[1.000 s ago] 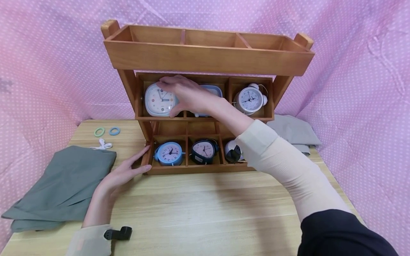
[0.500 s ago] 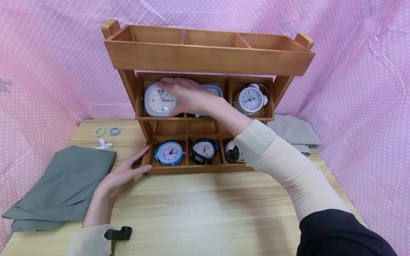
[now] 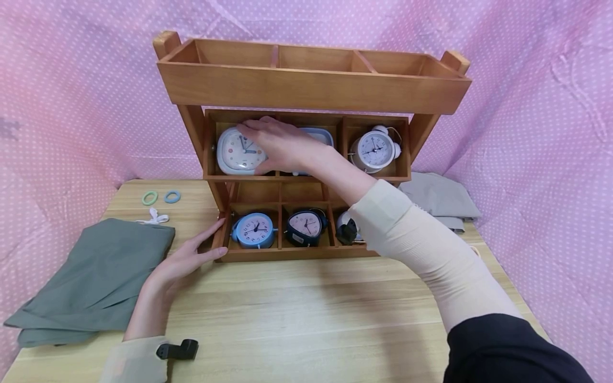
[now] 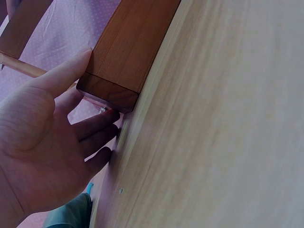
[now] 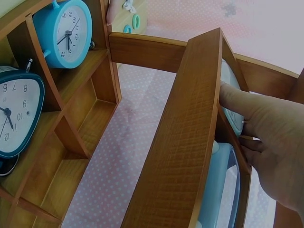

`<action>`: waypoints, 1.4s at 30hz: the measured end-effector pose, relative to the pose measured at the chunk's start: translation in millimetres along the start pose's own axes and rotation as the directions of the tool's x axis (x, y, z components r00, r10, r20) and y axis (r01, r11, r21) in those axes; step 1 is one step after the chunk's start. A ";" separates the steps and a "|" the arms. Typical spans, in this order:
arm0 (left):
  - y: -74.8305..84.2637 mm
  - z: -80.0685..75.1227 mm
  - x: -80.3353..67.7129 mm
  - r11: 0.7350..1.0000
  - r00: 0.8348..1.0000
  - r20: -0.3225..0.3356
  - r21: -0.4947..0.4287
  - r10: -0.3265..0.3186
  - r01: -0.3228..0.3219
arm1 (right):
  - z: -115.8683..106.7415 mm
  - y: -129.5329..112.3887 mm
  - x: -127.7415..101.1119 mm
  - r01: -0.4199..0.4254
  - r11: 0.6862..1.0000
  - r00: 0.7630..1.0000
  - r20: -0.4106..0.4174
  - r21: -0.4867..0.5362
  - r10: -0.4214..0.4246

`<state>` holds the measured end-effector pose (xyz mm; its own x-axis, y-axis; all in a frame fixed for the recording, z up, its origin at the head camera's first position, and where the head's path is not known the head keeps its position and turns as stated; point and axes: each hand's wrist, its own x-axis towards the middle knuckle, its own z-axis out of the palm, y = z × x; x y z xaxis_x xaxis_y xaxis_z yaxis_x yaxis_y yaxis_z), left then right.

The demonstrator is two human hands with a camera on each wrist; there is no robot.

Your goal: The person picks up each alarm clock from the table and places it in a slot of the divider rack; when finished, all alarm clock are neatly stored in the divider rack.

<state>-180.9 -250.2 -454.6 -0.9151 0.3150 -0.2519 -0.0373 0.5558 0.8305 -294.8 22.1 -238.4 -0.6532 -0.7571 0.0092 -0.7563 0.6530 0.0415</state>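
Note:
In the head view my right hand point(image 3: 282, 142) holds the right edge of a rounded-square white and pale blue alarm clock point(image 3: 237, 154), fingers at its top and thumb low. This clock sits in the left compartment of the middle tier of a wooden rack point(image 3: 311, 88). My left hand point(image 3: 184, 260) rests against the lower left corner of the rack, thumb at the front and fingers along the side. The left wrist view shows its thumb point(image 4: 69, 73) touching the wood. Behind my right hand, a blue-edged clock point(image 3: 322, 134) is partly hidden in the middle compartment.
A white twin-bell clock point(image 3: 375, 149) fills the middle tier's right compartment. Below stand a blue round clock point(image 3: 255, 230), a dark rounded-triangular clock point(image 3: 305, 226) and a partly covered white one. Green-grey cloth point(image 3: 96, 276) lies left, grey cloth point(image 3: 438, 197) right; two rings point(image 3: 150, 198) lie behind.
The right hand's fingers have lowered slightly at the top edge of the white and pale blue clock. The left hand stays against the rack's corner.

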 end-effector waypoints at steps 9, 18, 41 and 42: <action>1.6 2.0 -1.6 1.000 1.000 0.001 -0.002 -0.010 0.010 | -1.0 -0.2 -3.0 0.013 1.000 1.000 0.008 0.014 -0.013; 0.8 -0.9 -2.5 1.000 1.000 0.004 0.000 -0.013 0.013 | -1.4 4.6 -20.0 0.058 0.987 0.994 -0.105 0.147 -0.043; 8.2 -42.7 -14.6 0.953 0.952 -0.236 0.275 0.194 -0.127 | 46.9 72.2 -153.3 0.186 0.974 0.789 -0.610 0.127 -0.071; 10.2 -46.8 -16.4 0.947 0.945 -0.256 0.296 0.203 -0.123 | 48.3 76.8 -162.2 0.170 0.977 0.781 -0.622 0.130 -0.053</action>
<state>-185.0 -285.8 -418.7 -0.9752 0.2134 0.0580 0.1964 0.7152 0.6707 -248.8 196.0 -285.0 -0.4463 -0.6386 0.6269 -0.8548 0.5115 -0.0874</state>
